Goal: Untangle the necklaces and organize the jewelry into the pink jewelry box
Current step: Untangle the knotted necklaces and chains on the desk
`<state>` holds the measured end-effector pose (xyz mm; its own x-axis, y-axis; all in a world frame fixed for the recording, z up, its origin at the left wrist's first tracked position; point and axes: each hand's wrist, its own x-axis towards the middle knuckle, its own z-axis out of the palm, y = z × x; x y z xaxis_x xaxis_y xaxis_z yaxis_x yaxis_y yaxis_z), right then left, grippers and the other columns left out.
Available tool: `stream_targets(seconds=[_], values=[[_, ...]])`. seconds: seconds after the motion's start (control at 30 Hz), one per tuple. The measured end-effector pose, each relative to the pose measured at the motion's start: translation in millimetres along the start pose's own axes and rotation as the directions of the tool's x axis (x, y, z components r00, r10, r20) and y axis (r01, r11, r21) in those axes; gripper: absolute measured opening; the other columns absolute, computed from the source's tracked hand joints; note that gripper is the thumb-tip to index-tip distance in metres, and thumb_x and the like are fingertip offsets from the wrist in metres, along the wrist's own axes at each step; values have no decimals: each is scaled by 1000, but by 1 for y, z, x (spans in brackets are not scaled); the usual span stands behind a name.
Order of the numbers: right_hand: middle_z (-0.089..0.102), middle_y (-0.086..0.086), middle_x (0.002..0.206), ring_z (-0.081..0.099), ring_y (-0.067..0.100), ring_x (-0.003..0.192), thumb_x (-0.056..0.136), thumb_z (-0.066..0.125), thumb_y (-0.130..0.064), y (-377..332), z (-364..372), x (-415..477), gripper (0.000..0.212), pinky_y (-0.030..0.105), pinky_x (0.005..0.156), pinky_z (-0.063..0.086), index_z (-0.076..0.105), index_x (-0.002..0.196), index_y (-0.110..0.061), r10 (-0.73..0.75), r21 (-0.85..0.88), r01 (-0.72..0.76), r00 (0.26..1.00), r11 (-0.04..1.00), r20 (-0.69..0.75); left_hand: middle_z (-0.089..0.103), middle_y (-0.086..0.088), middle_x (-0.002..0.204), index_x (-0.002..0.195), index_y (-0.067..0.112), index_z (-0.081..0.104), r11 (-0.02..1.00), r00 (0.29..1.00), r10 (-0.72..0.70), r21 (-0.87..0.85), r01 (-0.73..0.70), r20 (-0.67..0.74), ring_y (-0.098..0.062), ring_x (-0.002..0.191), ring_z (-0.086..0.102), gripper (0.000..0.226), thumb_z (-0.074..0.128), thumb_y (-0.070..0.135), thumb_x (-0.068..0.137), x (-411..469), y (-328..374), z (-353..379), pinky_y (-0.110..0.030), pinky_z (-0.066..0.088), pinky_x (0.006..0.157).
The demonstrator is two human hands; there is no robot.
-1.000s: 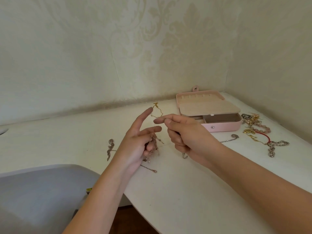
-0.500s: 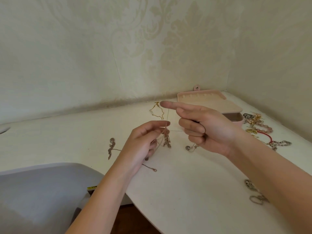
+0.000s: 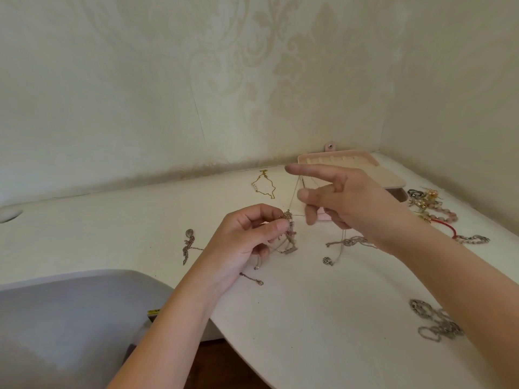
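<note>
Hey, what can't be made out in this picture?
Head view:
Compartments of the pink jewelry box: covered by the right hand.
Knot in the tangled necklaces: too fine, partly behind fingers of the left hand.
Part of the silver chain pile: behind the right forearm.
Path of the thin strand: too faint.

A white tabletop [image 3: 309, 338] with a curved front edge fills a corner where two walls [image 3: 140, 80] meet. Both carry cream wallpaper with a pale damask pattern [image 3: 295, 60]. At the tabletop's far left edge is a round recess [image 3: 9, 215]. A smooth grey rounded surface [image 3: 70, 318] sits lower left, a small yellow tag [image 3: 154, 311] at its right edge. Below the tabletop's front edge shows dark brown floor [image 3: 222, 366].
</note>
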<state>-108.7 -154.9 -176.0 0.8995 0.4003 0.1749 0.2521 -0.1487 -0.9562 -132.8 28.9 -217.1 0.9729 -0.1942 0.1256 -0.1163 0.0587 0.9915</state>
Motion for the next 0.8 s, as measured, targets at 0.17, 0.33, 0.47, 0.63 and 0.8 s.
stream_targets(seconds=[0.17,0.33,0.47,0.63,0.8], values=[[69,-7,75,51,17,68,74,77,-21,2,5,3,65,20,73,41,53,130,-42,-84,-91,79,995,993,-47,57,6,63,75,18,70,999,999,35,1,-35,-25,-4,54,47,8,76,14,71,0,1,1,-17,38,46],[73,-8,79,64,9,87,71,80,-17,3,8,2,79,40,110,37,44,134,-46,-87,-152,84,996,985,-13,57,11,58,80,13,64,998,998,54,11,-54,-41,-2,53,48,10,66,16,71,-2,3,3,-16,36,45],[75,-8,81,66,1,92,72,80,-14,0,11,1,80,31,110,34,40,132,-50,-84,-127,80,996,989,-30,55,9,58,67,23,72,998,997,59,3,-59,-43,-3,54,46,6,72,18,71,-1,2,1,-16,38,46],[70,-7,74,57,0,59,73,79,-9,-1,11,-1,82,12,76,40,41,137,-42,-67,-55,66,998,996,-3,59,8,67,69,26,71,997,997,75,-4,-76,-7,-4,63,50,7,69,21,74,1,-1,-2,-17,40,52],[56,-6,72,41,2,44,73,75,1,-1,9,-2,83,9,41,29,43,138,-40,-4,67,-1,996,998,84,59,-3,84,78,20,67,986,993,109,-129,-102,48,-17,81,47,14,69,31,70,3,-3,-4,-25,39,69]])
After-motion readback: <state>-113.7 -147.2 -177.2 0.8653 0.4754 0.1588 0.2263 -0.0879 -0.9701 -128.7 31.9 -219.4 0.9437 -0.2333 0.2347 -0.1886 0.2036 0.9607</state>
